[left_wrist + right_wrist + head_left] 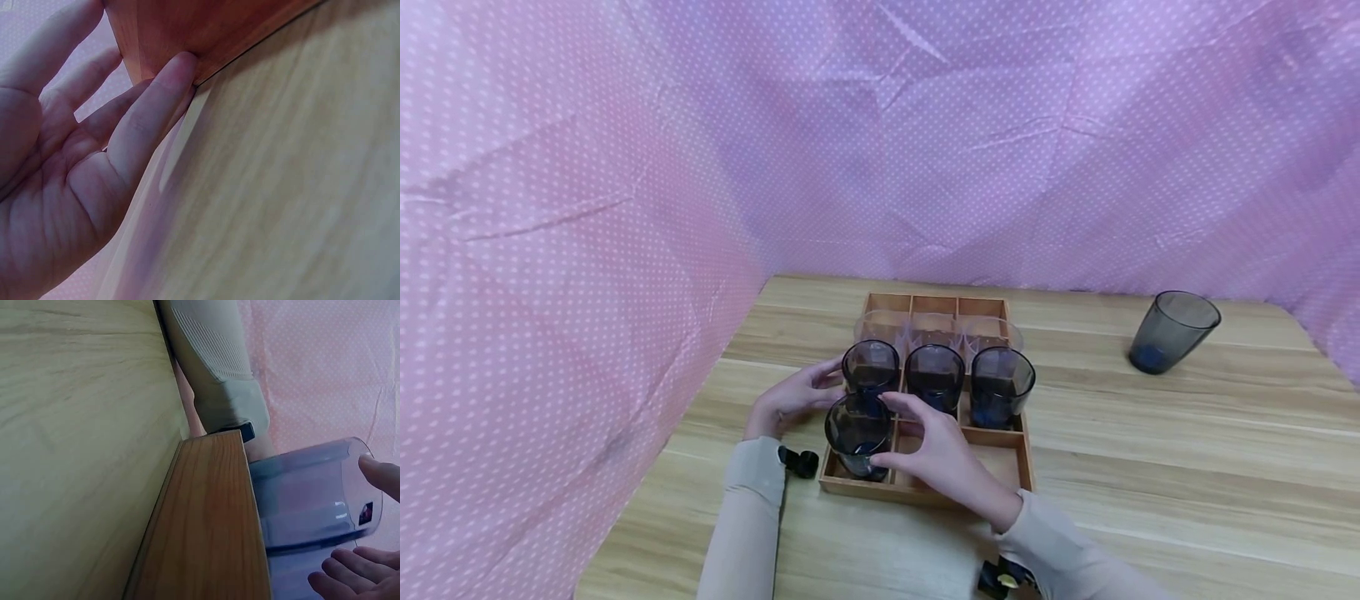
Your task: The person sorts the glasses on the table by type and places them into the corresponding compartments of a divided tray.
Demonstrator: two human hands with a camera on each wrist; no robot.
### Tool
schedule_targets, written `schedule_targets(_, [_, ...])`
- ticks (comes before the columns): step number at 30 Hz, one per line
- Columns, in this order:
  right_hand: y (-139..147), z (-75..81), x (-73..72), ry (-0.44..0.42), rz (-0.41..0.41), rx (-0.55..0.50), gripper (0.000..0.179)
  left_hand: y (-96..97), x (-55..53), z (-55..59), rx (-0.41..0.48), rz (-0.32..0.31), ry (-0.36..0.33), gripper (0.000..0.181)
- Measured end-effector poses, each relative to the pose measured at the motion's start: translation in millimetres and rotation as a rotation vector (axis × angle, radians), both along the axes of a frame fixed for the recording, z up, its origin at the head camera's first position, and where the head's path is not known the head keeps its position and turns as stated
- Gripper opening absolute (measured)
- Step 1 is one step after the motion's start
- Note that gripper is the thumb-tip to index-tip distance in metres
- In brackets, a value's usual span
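A wooden compartment box (917, 493) stands on the table. In its front-left compartment is a dark, see-through drinking glass (853, 433). My right hand (936, 454) holds this glass by the upper part, its thumb at the near rim and its index fingertip at the far rim. In the right wrist view, the thumb overlaps the rim of the glass (306, 494). My left hand (797, 393) rests against the left side of the box, and its fingertips touch the wooden wall (169, 31) in the left wrist view.
Three more dark glasses (934, 375) fill the middle row. Clear glasses (992, 333) stand in the row behind. Another dark glass (1176, 332) is upright at the back right of the table (1150, 467). Pink dotted cloth (880, 167) hangs around the table.
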State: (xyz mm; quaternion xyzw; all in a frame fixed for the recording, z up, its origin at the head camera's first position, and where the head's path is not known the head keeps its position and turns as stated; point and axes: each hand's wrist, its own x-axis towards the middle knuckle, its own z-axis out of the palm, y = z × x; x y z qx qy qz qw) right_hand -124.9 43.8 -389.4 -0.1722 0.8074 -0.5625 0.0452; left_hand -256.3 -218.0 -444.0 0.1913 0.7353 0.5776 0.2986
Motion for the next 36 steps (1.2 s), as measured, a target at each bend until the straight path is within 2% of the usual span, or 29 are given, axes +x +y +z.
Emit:
schedule_targets(4, [7,-0.2,0.7,0.01,-0.003,0.009,0.069,0.2,0.8,-0.8,-0.009,0.008,0.002,0.082])
schedule_targets(9, [17,3.7,4.0,0.015,-0.024,0.032,0.068,-0.2,2.0,-1.7,0.006,0.025,-0.029,0.08])
schedule_targets(14, [28,7.2,8.4,-0.006,-0.041,0.043,0.068,0.6,3.8,-0.2,-0.008,0.049,-0.038,0.079])
schedule_targets(21, [43,10.3,13.9,-0.047,-0.053,0.02,0.068,1.2,5.0,1.2,-0.002,0.047,-0.036,0.078])
schedule_targets(36, [89,-1.5,22.1,0.03,-0.043,-0.028,0.063,5.0,6.5,0.3,0.005,0.055,-0.04,0.077])
